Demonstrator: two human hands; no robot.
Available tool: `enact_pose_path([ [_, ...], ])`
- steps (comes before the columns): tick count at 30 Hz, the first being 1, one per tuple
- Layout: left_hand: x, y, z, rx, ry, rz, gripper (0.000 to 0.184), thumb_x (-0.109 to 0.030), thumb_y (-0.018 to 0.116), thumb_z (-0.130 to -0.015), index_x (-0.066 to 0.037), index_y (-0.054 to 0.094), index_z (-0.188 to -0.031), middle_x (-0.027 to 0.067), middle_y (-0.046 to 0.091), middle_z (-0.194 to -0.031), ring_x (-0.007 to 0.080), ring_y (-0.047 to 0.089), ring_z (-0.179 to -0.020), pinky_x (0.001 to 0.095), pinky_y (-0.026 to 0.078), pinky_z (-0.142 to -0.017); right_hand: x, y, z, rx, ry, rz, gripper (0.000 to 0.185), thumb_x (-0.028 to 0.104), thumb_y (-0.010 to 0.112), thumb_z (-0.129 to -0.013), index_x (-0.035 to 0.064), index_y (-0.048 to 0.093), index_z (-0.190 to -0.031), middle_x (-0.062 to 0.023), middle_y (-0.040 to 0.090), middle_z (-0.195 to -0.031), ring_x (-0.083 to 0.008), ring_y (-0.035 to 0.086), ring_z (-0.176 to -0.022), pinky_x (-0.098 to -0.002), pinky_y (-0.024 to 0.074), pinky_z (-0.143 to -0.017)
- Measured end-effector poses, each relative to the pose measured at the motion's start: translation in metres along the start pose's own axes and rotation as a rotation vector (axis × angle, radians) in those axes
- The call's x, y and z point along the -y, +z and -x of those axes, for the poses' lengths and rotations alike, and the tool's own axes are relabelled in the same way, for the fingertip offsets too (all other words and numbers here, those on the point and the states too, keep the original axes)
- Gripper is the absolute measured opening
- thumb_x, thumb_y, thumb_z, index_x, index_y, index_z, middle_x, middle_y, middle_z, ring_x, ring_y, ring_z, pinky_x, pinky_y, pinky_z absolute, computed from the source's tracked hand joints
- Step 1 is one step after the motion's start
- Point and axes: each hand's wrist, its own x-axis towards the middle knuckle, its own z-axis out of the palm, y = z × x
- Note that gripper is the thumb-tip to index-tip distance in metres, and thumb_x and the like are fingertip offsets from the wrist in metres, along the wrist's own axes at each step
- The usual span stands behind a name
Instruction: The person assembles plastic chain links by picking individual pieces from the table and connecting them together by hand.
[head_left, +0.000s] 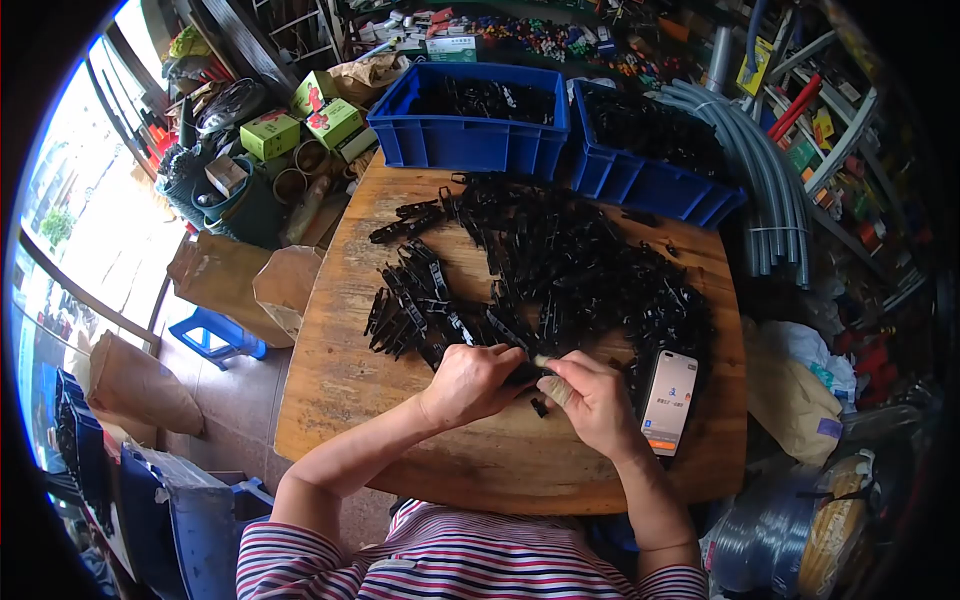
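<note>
Near the front of the wooden table (330, 410), my two hands meet over a black plastic part (522, 374). The fingers of my left hand (474, 382) are curled round its left side. My right hand (592, 398) pinches at its right end, with some covering on the thumb and fingertip. A small black piece (540, 407) lies on the wood just below my hands. Beyond them spreads a large heap of black plastic parts (570, 260), and a smaller pile (410, 300) sits to the left. My fingers hide most of the held part.
A lit phone (668, 402) lies right of my right hand. Two blue crates (470, 143) (640, 190) of black parts stand at the table's back edge. Grey tubing (765, 180) is coiled at the right. A blue stool (215, 335) and paper bags (140, 385) are on the left.
</note>
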Motion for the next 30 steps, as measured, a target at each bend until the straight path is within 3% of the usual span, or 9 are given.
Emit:
enact_pose_path([
  [6,0.001,-0.007,-0.002,0.093,-0.106,0.055,0.028,-0.03,0.068,-0.075,-0.005,0.058,-0.085,0.0123,0.063,-0.074,0.0328,0.062,-0.065,0.0413,0.049,-0.053,-0.005,0.013,-0.003,-0.08,-0.235,0.192,0.026,0.005,0.065,-0.083,-0.0088,0.059,-0.104,-0.013,0.055,-0.08,-0.022,0.06,-0.068,-0.0285,0.0477,-0.059],
  [10,0.01,-0.007,-0.011,0.285,-0.13,0.02,0.034,-0.039,0.064,-0.077,-0.006,0.06,-0.086,0.015,0.063,-0.069,0.0347,0.062,-0.066,0.0422,0.05,-0.056,0.0,0.014,-0.005,-0.026,-0.502,0.772,0.03,0.001,0.06,-0.077,-0.0138,0.057,-0.103,-0.0113,0.047,-0.074,-0.0207,0.055,-0.062,-0.0311,0.0496,-0.057],
  [16,-0.001,-0.008,-0.018,0.339,-0.157,-0.009,0.033,-0.037,0.062,-0.077,-0.005,0.06,-0.086,0.0164,0.063,-0.068,0.0368,0.062,-0.066,0.0453,0.05,-0.057,-0.002,0.011,-0.008,0.291,-0.492,1.255,0.019,0.006,0.059,-0.076,-0.0057,0.061,-0.09,-0.0077,0.05,-0.074,-0.0172,0.056,-0.062,-0.028,0.0487,-0.052],
  [19,-0.005,-0.006,-0.018,0.504,-0.187,-0.127,0.031,-0.035,0.059,-0.08,-0.006,0.06,-0.089,0.0178,0.062,-0.067,0.0371,0.062,-0.066,0.0447,0.05,-0.057,-0.015,0.016,-0.007,0.296,-0.497,1.133,0.017,0.006,0.06,-0.073,-0.003,0.063,-0.087,-0.0078,0.051,-0.074,-0.0185,0.056,-0.064,-0.0292,0.0481,-0.054],
  [22,0.013,-0.028,-0.03,0.397,-0.162,0.167,0.027,-0.032,0.055,-0.084,-0.007,0.061,-0.093,0.0182,0.062,-0.068,0.0369,0.062,-0.066,0.0432,0.051,-0.06,-0.016,-0.01,-0.012,0.109,-0.366,0.931,0.016,0.003,0.06,-0.072,-0.0011,0.065,-0.086,-0.0092,0.055,-0.076,-0.0208,0.056,-0.069,-0.0304,0.0483,-0.061],
  [25,0.065,-0.064,-0.077,0.008,-0.125,0.037,0.021,-0.019,0.052,-0.089,-0.005,0.062,-0.101,0.0157,0.066,-0.084,0.0257,0.065,-0.075,0.0354,0.051,-0.066,-0.027,-0.054,-0.006,0.077,-0.137,0.863,0.019,-0.001,0.059,-0.073,0.0008,0.066,-0.091,-0.0099,0.061,-0.083,-0.0234,0.057,-0.079,-0.0322,0.0474,-0.074],
  [26,0.128,-0.061,-0.102,-0.107,-0.061,0.203,0.027,-0.021,0.052,-0.091,-0.005,0.06,-0.111,0.0118,0.065,-0.085,0.0211,0.064,-0.074,0.0331,0.051,-0.065,-0.034,-0.066,-0.006,0.183,-0.069,0.909,0.021,-0.002,0.058,-0.075,0.0003,0.066,-0.094,-0.0108,0.063,-0.088,-0.0256,0.056,-0.082,-0.0337,0.0465,-0.078],
  [27,0.096,-0.11,-0.141,-0.039,-0.415,0.531,0.043,-0.028,0.054,-0.092,-0.005,0.048,-0.128,0.0093,0.064,-0.093,0.0168,0.061,-0.077,0.0317,0.05,-0.064,-0.041,-0.074,-0.004,0.232,-0.058,0.906,0.021,-0.001,0.06,-0.075,0.0011,0.067,-0.095,-0.0117,0.063,-0.088,-0.027,0.056,-0.082,-0.0338,0.0465,-0.078],
  [30,0.115,-0.147,-0.221,-0.288,-0.203,0.385,0.101,-0.062,0.058,-0.078,-0.004,0.01,-0.146,0.0263,0.05,-0.127,0.0334,0.043,-0.125,0.0407,0.029,-0.108,-0.042,-0.075,-0.001,0.33,-0.04,0.871,0.015,0.002,0.062,-0.075,0.0027,0.065,-0.089,-0.0111,0.061,-0.085,-0.0275,0.056,-0.084,-0.0346,0.0461,-0.079],
])
